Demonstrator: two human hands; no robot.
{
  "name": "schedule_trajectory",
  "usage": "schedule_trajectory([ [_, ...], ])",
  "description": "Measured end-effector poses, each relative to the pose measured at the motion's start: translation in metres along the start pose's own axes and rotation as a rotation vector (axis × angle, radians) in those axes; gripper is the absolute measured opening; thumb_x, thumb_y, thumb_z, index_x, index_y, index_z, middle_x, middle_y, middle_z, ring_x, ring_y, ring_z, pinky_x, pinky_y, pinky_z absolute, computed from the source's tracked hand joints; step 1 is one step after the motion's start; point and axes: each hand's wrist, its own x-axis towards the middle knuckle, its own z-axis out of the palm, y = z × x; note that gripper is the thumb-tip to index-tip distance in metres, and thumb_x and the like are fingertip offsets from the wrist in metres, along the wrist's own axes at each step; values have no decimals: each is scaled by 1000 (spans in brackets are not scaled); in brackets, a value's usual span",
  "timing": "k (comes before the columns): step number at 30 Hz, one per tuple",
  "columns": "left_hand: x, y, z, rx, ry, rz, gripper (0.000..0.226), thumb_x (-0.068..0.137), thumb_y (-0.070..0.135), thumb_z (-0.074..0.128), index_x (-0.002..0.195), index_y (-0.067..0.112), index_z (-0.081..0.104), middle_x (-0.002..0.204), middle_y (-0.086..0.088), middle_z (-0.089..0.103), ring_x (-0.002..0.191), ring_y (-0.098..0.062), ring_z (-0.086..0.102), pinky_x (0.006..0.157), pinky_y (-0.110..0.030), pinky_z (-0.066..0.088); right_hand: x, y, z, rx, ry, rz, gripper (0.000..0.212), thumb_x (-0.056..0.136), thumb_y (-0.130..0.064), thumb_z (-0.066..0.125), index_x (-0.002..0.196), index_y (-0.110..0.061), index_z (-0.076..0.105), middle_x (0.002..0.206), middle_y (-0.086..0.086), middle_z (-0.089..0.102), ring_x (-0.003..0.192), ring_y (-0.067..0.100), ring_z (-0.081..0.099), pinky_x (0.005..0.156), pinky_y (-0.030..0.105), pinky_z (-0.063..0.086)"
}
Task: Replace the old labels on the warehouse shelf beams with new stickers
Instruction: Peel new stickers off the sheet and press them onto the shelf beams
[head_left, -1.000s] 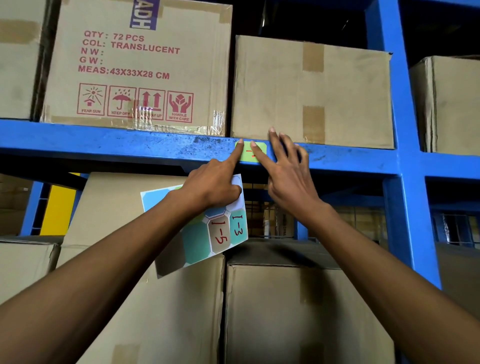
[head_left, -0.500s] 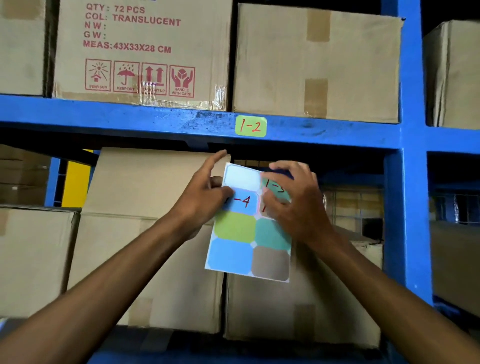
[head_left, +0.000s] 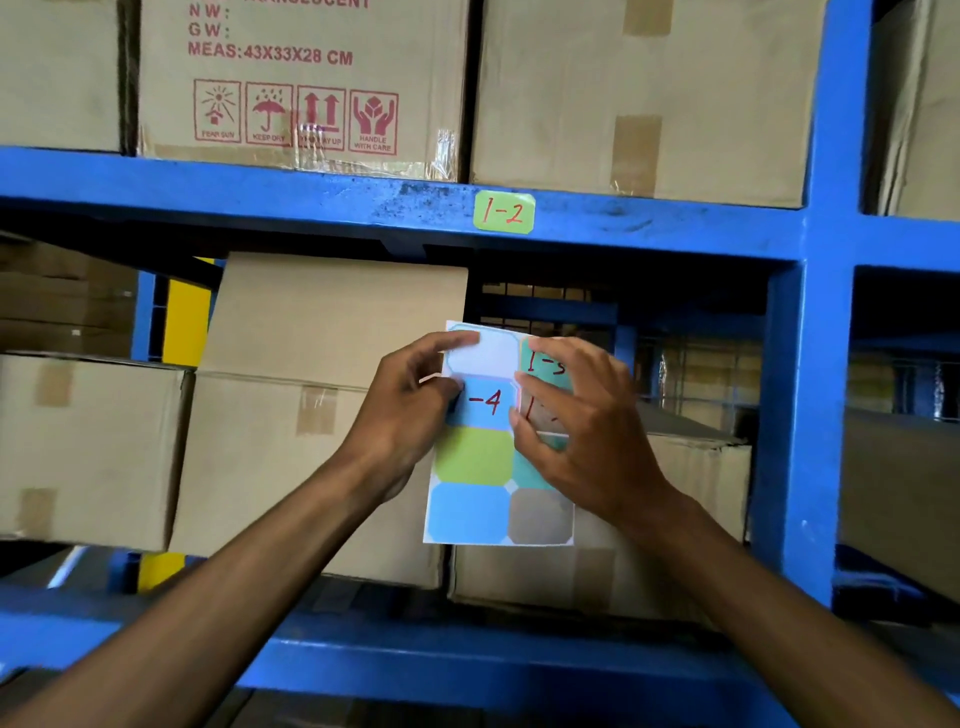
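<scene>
Stickers sit in two columns on a sticker sheet (head_left: 480, 512) held upright at the centre of the frame, in front of the cardboard boxes on the lower shelf. Its top left cell is bare white backing. Beside that is a teal sticker marked in red, partly hidden; below the empty cell a blue one reads "-4", then come green, teal, blue and grey-brown blanks.

The left hand (head_left: 402, 415) grips the sheet's left edge, thumb on the front near the blue sticker and forefinger laid along the top of the empty cell. The right hand (head_left: 582, 431) is spread over the right column, its thumb pressed near the seam between the columns and its fingers curved over the marked stickers; whether it is lifting one I cannot tell.

Above the sheet, on the blue shelf beam (head_left: 260, 195) running across the upper part of the frame, a green label (head_left: 504, 212) reading "1-2" is stuck flat, clear of both hands. A printed carton (head_left: 296, 83) rests on that beam at upper left, and a blue upright (head_left: 810, 364) stands at right.
</scene>
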Motion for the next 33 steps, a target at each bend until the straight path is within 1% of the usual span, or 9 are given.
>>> schedule_trajectory([
  [8, -11, 1, 2, 14, 34, -13, 38, 91, -3, 45, 115, 18, 66, 89, 13, 66, 58, 7, 61, 51, -8, 44, -10, -19, -5, 81, -8, 91, 26, 75, -20, 67, 96, -5, 69, 119, 14, 61, 116, 27, 49, 93, 41, 40],
  [11, -17, 1, -3, 25, 36, -9, 39, 91, -3, 44, 116, 20, 64, 84, 11, 66, 53, 7, 59, 50, -7, 44, -7, -32, -3, 265, 14, 280, 18, 76, -19, 67, 91, -10, 71, 121, 8, 59, 116, 27, 49, 93, 28, 26],
  [16, -33, -7, -25, 29, -16, -95, 47, 88, -4, 40, 122, 19, 63, 109, 3, 66, 79, -4, 59, 85, -28, 52, -10, -61, 8, 308, -19, 464, 5, 75, -19, 71, 77, -14, 70, 127, 3, 56, 120, 19, 42, 91, 22, 19],
  [19, -48, -18, -39, 46, -14, -146, 49, 87, -6, 38, 124, 17, 61, 113, 3, 62, 81, -2, 59, 86, -26, 52, -20, -79, 11, 342, -104, 520, 3, 73, -16, 71, 74, -14, 70, 131, 2, 54, 122, 18, 42, 92, 21, 19],
  [21, -57, -27, -46, 65, -23, -191, 51, 86, -8, 35, 127, 12, 58, 118, 2, 60, 95, -8, 63, 90, -27, 52, -29, -93, 12, 389, -148, 568, 3, 71, -15, 72, 73, -14, 70, 131, 1, 54, 121, 15, 43, 104, 31, 26],
  [24, -74, -46, -57, 18, -74, -322, 51, 87, -10, 32, 131, 6, 52, 124, -10, 61, 109, -24, 61, 101, -38, 46, -45, -119, 9, 487, -216, 666, 4, 70, -14, 73, 71, -16, 70, 122, -8, 54, 111, 4, 43, 105, 44, 35],
  [28, -96, -66, -65, -42, -113, -391, 48, 86, -10, 33, 123, 10, 56, 103, -6, 69, 86, -17, 66, 83, -29, 54, -66, -142, 2, 539, -264, 677, 7, 67, -10, 73, 68, -15, 70, 114, -11, 54, 112, 8, 47, 103, 44, 36],
  [30, -107, -75, -68, -92, -115, -418, 41, 87, -9, 35, 103, 16, 64, 82, 2, 73, 70, -11, 68, 65, -22, 57, -74, -145, -3, 564, -249, 707, 11, 69, -10, 73, 66, -19, 68, 114, -9, 57, 111, 7, 49, 101, 42, 40],
  [33, -121, -88, -72, -118, -114, -460, 41, 89, -7, 34, 97, 11, 70, 78, 0, 75, 62, -4, 68, 51, -17, 51, -85, -139, -8, 703, -232, 811, 17, 77, -9, 71, 68, -23, 65, 119, -3, 59, 115, 9, 51, 85, 26, 54],
])
